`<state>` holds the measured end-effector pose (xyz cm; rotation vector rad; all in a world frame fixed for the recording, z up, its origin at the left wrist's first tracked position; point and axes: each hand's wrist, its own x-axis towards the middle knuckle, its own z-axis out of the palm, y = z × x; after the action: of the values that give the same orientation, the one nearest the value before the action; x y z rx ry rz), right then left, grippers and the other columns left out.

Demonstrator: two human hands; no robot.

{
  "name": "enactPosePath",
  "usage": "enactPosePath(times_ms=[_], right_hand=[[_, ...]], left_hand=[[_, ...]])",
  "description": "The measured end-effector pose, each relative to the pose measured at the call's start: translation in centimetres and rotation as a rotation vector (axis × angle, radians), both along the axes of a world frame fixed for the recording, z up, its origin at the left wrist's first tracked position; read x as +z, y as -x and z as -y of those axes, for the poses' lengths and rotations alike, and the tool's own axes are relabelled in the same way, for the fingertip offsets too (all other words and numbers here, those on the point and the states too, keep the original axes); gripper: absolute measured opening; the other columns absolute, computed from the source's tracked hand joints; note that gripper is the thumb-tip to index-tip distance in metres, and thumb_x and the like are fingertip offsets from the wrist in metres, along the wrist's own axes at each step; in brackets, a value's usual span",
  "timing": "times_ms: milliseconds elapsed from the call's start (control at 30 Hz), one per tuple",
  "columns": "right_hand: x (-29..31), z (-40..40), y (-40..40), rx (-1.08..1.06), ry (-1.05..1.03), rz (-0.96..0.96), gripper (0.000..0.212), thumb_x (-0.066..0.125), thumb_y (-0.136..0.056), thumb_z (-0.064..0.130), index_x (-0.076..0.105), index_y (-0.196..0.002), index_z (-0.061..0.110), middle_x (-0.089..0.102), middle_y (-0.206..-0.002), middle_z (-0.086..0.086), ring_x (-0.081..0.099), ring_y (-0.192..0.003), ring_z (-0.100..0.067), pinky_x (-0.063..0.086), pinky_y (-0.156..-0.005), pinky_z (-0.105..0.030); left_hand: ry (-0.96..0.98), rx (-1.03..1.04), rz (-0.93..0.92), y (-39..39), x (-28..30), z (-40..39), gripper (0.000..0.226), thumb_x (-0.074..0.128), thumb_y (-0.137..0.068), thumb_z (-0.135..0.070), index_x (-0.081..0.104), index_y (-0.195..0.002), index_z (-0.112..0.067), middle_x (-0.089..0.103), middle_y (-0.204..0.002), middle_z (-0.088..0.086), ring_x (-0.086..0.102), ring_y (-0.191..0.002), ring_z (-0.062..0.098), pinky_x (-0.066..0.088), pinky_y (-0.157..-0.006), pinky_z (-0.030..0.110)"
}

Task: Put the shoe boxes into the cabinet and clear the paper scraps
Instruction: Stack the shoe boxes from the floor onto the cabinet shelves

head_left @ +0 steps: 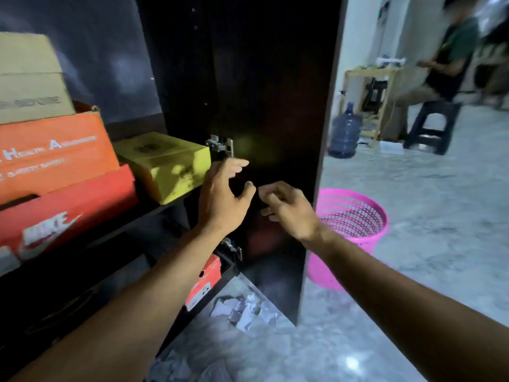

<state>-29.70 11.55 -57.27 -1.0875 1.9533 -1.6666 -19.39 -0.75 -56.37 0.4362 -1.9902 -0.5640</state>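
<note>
My left hand (223,199) spreads released beside the yellow shoe box (165,164); my right hand (289,209) hangs loosely curled, grasping nothing.

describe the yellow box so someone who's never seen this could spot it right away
Start at the dark wooden cabinet with its door swung open and find the shelf at the level of the upper metal hinge. The yellow cardboard box sits at that shelf's right end, just left of the hinge. It is the only yellow box, smaller than the orange and red shoe boxes stacked to its left.
</note>
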Motion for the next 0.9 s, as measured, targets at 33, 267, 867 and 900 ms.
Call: enactPosePath(times_ms=[33,267,867,900], right_hand=[[0.0,-2.6,0.3,-0.024,0.001,-0.014,0.018,0.061,-0.102,0.02,0.071,-0.113,0.011,0.073,-0.1,-0.005,0.072,-0.082,-0.023,0.055,-0.068,-0.022],[-3.3,-23.2,4.2,-0.429,-0.018,-0.042,0.012,0.061,-0.102,0.011,0.072,-0.103,0.008,0.074,-0.093,-0.004,0.07,-0.073,-0.013,0.051,-0.063,-0.016],[-24.2,-65.3,11.0,-1.666,-0.347,0.384,0.032,0.06,-0.084,0.039,0.069,-0.103,0.015,0.07,-0.107,-0.015,0.059,-0.09,-0.023,0.045,-0.079,-0.031],[-25.3,-66.3,11.6,-1.702,-0.372,0.402,0.04,0.06,-0.084,0.041,0.067,-0.112,0.013,0.068,-0.118,-0.02,0.062,-0.097,-0.028,0.047,-0.085,-0.033]], left_hand=[[-0.017,-0.054,-0.019,0.9,-0.4,-1.9,0.036,0.069,-0.082,-0.02,0.065,-0.118,-0.026,0.064,-0.111,-0.003,0.063,-0.101,0.01,0.055,-0.087,0.033],[-0.069,-0.48,-0.003,9.4,-4.6,-17.4,0.029,0.071,-0.083,-0.011,0.068,-0.111,-0.018,0.065,-0.104,-0.002,0.065,-0.09,0.01,0.053,-0.082,0.024],[-0.752,-0.979,1.075,24.8,-27.7,-55.3,0.049,0.073,-0.083,-0.054,0.057,-0.121,-0.026,0.063,-0.12,0.0,0.065,-0.11,0.025,0.055,-0.1,0.046],[-0.8,-0.973,1.107,25.6,-28.9,-56.3,0.061,0.072,-0.075,-0.063,0.055,-0.12,-0.026,0.063,-0.126,0.003,0.065,-0.114,0.028,0.055,-0.101,0.049]])
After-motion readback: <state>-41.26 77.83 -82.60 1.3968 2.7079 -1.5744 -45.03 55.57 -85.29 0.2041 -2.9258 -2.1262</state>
